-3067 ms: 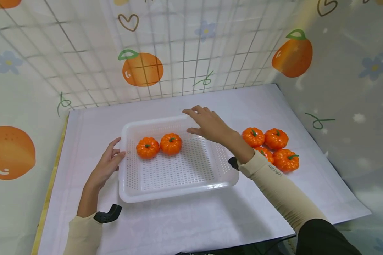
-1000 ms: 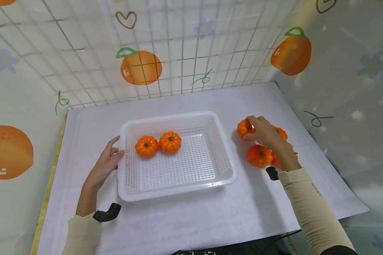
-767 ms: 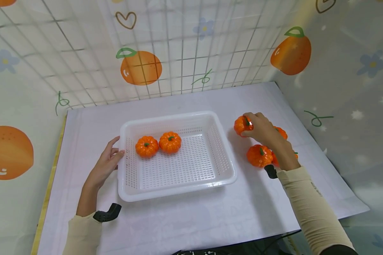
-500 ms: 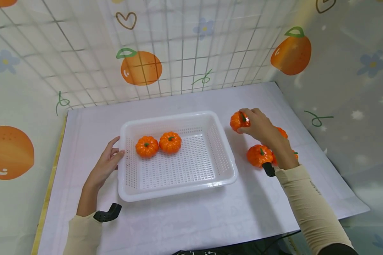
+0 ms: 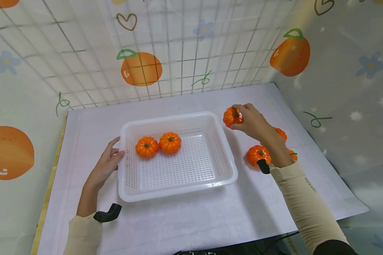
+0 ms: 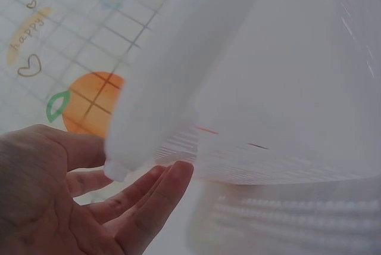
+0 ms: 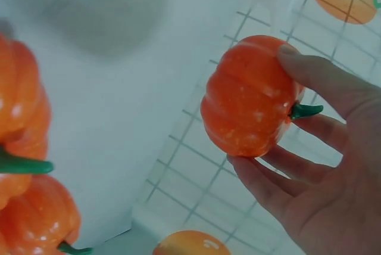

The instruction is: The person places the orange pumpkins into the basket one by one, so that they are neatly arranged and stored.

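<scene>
My right hand grips a small orange toy pumpkin with a green stem, raised over the table beside the basket's far right corner. In the right wrist view the thumb lies on one side of this pumpkin and the fingers on the other. A white perforated plastic basket stands mid-table with two more pumpkins inside, towards its left. At its left end, my left hand holds the rim; in the left wrist view the fingers reach beneath the rim.
Several more pumpkins sit on the white-covered table right of the basket, partly hidden by my right arm. A patterned curtain with grid lines and oranges borders the back and sides.
My right hand left the basket's far side, took a pumpkin from the group on the right, and lifted it leftward towards the basket. My left hand stayed at the rim.
</scene>
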Demonstrator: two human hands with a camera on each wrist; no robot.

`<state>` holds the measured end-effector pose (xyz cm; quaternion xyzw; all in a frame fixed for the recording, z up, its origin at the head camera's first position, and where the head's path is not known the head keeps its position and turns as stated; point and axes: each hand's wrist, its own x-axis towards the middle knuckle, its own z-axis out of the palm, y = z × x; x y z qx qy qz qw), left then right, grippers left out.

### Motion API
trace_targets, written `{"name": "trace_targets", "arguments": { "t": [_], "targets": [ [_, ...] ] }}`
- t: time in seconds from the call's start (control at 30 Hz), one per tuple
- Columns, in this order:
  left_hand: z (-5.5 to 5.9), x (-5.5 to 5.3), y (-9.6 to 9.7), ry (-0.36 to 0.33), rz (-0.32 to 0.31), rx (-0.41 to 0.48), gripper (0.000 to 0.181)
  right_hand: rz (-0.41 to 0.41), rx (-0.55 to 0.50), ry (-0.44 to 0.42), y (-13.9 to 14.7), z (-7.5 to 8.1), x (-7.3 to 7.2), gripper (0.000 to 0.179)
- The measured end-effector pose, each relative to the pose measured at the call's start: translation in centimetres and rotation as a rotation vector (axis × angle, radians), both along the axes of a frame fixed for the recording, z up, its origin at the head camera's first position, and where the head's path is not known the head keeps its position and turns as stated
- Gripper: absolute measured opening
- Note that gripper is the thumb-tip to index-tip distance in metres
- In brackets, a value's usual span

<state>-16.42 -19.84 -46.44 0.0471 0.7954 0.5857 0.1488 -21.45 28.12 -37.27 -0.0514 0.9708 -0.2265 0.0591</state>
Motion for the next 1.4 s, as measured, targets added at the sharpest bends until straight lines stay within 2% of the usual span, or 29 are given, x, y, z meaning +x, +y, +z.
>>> {"name": "trace_targets", "arguments": {
  "t": [0.33, 0.4, 0.6, 0.7, 1.03, 1.4],
  "targets": [
    [2.0, 0.8, 0.6, -0.024, -0.006, 0.019, 0.061, 0.043, 0.06, 0.04, -2.4, 1.0, -0.7, 0.073],
    [1.8, 0.7, 0.5, -0.024, -0.006, 0.016, 0.062, 0.051, 0.057, 0.037, -2.9, 1.1, -0.8, 0.073],
    [0.1, 0.2, 0.1, -0.015, -0.002, 0.008, 0.062, 0.088, 0.055, 0.051, -4.4, 1.4, -0.9, 0.07],
    [-0.2, 0.1, 0.0, -0.007, -0.003, 0.013, 0.062, 0.123, 0.049, 0.071, -5.3, 1.4, -0.8, 0.067],
    [-0.1, 0.0, 0.0, -0.008, 0.008, 0.017, 0.062, 0.242, 0.058, 0.107, -8.6, 0.6, -0.7, 0.063],
    [0.4, 0.0, -0.1, 0.003, -0.012, 0.018, 0.063, 0.325, 0.062, 0.122, -11.3, -0.2, -0.7, 0.059]
  ]
}}
